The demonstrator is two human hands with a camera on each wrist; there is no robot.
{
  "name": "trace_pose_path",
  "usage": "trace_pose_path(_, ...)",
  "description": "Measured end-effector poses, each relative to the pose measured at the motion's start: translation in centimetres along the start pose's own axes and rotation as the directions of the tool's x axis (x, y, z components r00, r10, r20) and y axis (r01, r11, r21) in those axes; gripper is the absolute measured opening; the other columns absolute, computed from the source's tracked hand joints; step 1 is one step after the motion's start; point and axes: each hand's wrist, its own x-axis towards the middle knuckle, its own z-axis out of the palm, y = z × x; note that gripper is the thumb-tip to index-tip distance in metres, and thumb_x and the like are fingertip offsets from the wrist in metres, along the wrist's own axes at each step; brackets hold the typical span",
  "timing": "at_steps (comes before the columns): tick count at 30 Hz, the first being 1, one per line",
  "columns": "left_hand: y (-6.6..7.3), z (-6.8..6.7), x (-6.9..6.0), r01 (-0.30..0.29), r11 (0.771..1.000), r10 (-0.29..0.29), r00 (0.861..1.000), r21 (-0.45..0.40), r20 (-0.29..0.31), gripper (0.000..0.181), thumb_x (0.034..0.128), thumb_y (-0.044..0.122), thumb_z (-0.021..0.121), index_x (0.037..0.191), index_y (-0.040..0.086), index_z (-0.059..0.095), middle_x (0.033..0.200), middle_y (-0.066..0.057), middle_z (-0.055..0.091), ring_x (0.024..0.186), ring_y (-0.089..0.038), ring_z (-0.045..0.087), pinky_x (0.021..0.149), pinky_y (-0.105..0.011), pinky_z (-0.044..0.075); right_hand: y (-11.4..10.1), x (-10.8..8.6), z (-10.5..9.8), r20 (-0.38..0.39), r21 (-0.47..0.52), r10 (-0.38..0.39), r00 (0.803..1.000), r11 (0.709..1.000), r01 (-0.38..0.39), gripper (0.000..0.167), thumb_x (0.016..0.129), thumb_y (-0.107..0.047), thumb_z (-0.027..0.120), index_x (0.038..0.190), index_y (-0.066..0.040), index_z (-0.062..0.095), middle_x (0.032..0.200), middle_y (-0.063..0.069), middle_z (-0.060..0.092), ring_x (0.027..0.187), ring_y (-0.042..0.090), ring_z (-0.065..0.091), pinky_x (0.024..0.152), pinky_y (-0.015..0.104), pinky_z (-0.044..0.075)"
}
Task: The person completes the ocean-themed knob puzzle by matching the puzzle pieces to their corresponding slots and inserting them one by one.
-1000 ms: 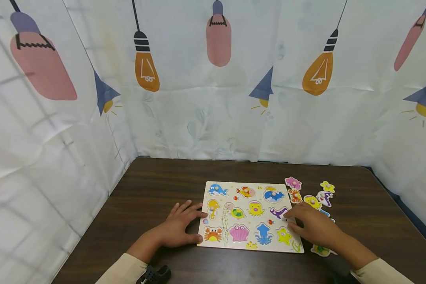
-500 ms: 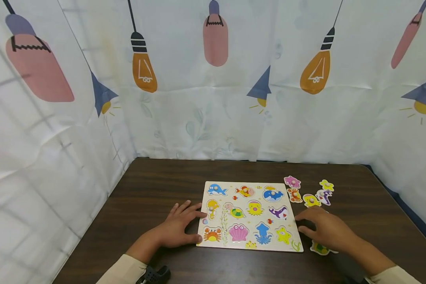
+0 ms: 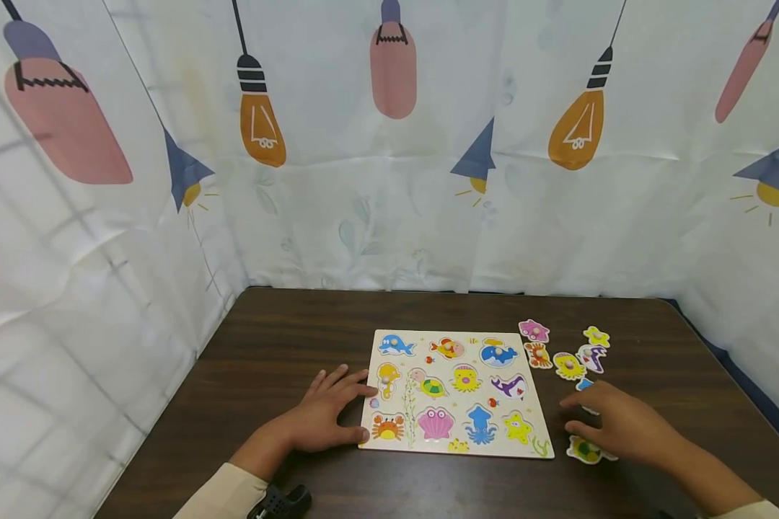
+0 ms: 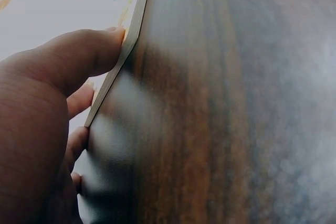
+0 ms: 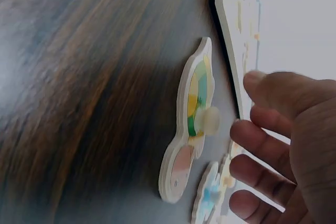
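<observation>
A pale puzzle board [image 3: 537, 405] with sea-animal pictures lies flat on the table. My left hand [image 3: 329, 409] rests at its left edge with spread fingers; in the left wrist view the thumb [image 4: 89, 56] touches the board's rim. My right hand [image 3: 619, 422] is held over the loose pieces right of the board, fingers slightly bent and nothing between them. Close to it are a turtle piece [image 5: 199, 93] with a round knob and a blue piece [image 5: 209, 195], partly hidden in the head view. The purple whale picture [image 3: 509, 388] shows on the board.
More loose knobbed pieces lie behind my right hand: a pink fish-like one [image 3: 534, 331], an orange one [image 3: 538, 355], a yellow octopus [image 3: 568, 366], a purple-and-white one [image 3: 591, 357] and a yellow star [image 3: 596, 336]. A patterned white curtain [image 3: 337, 238] hangs behind the dark table [image 3: 285, 324].
My right hand has moved right, from the purple whale picture on the board to above the loose pieces. The left hand and the board stay in place.
</observation>
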Motion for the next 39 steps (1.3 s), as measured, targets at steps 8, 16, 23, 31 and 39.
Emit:
trace_pose_path(8, -0.2, 0.2, 0.0, 0.006, 1.000, -0.006, 1.000, 0.021, -0.002, 0.067, 0.0899, 0.060, 0.070, 0.148, 0.032, 0.053, 0.165, 0.002, 0.031, 0.155, -0.038, 0.013, 0.118, -0.067, 0.000, 0.5, -0.7, -0.3, 0.085, 0.071, -0.003, 0.996, 0.997, -0.003, 0.028, 0.086, -0.049, 0.080, 0.098, -0.026, 0.073, 0.073, -0.020, 0.050, 0.063, -0.003, 0.044, 0.052, 0.025, 0.038)
trace_pose_path(16, -0.4, 0.2, 0.0, 0.005, 1.000, -0.005, 1.000, 0.026, 0.000, 0.067, 0.0898, 0.061, 0.069, 0.148, 0.033, 0.053, 0.165, 0.003, 0.031, 0.155, -0.038, 0.013, 0.118, -0.067, 0.001, 0.6, -0.9, -0.3, 0.162, 0.104, -0.004, 0.987, 0.994, -0.014, 0.018, 0.089, -0.044, 0.079, 0.084, -0.032, 0.066, 0.068, -0.022, 0.052, 0.059, -0.002, 0.045, 0.048, 0.025, 0.038)
trace_pose_path(23, -0.3, 0.2, -0.1, 0.005, 1.000, -0.005, 1.000, 0.022, 0.001, 0.066, 0.0903, 0.059, 0.070, 0.147, 0.032, 0.053, 0.165, 0.002, 0.031, 0.155, -0.038, 0.013, 0.118, -0.067, 0.001, 0.7, -1.2, -0.3, 0.138, 0.026, 0.028, 0.990, 0.999, -0.032, 0.023, 0.088, -0.050, 0.077, 0.079, -0.035, 0.062, 0.066, -0.023, 0.048, 0.057, -0.003, 0.042, 0.047, 0.025, 0.036)
trace_pose_path(31, -0.3, 0.2, 0.0, 0.006, 1.000, -0.006, 1.000, 0.026, -0.004, 0.066, 0.0901, 0.059, 0.070, 0.148, 0.032, 0.053, 0.165, 0.003, 0.031, 0.155, -0.038, 0.012, 0.118, -0.067, 0.000, 0.8, -1.2, -0.4, 0.168, 0.043, 0.012, 0.986, 0.999, -0.019, 0.023, 0.091, -0.047, 0.075, 0.079, -0.034, 0.061, 0.067, -0.022, 0.049, 0.058, -0.003, 0.043, 0.047, 0.026, 0.037)
trace_pose_path(39, -0.3, 0.3, 0.0, 0.008, 1.000, -0.008, 1.000, 0.025, -0.003, 0.066, 0.0899, 0.060, 0.070, 0.148, 0.033, 0.053, 0.165, 0.003, 0.031, 0.155, -0.037, 0.012, 0.118, -0.067, 0.000, 0.3, -1.2, 0.0, 0.074, -0.001, 0.013, 0.997, 1.000, -0.013, 0.025, 0.085, -0.036, 0.083, 0.078, -0.038, 0.060, 0.077, -0.017, 0.047, 0.067, -0.004, 0.042, 0.051, 0.024, 0.037)
